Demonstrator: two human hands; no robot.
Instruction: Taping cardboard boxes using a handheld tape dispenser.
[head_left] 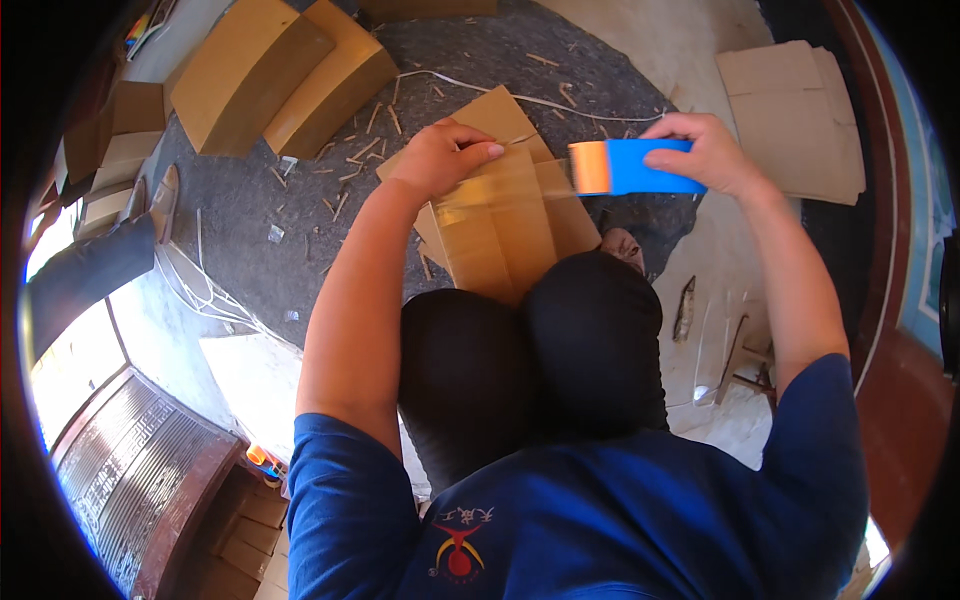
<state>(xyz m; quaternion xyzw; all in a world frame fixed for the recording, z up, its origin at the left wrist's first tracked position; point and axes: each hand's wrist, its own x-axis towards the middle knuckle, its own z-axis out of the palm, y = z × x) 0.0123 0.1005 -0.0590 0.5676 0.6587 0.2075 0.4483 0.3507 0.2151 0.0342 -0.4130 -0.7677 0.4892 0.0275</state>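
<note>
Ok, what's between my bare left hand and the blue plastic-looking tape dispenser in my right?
The head view shows part of the brown cardboard box and a translucent tape strip leading to the dispenser.

Tape dispenser (628, 172) right of the carton (495, 237)

Your box (515, 235) looks matt cardboard under glossy, see-through plastic tape (478, 196); your dispenser (628, 170) looks smooth plastic, your trousers (592, 335) matt cloth, the far-left boxes (240, 75) smooth cardboard.
</note>
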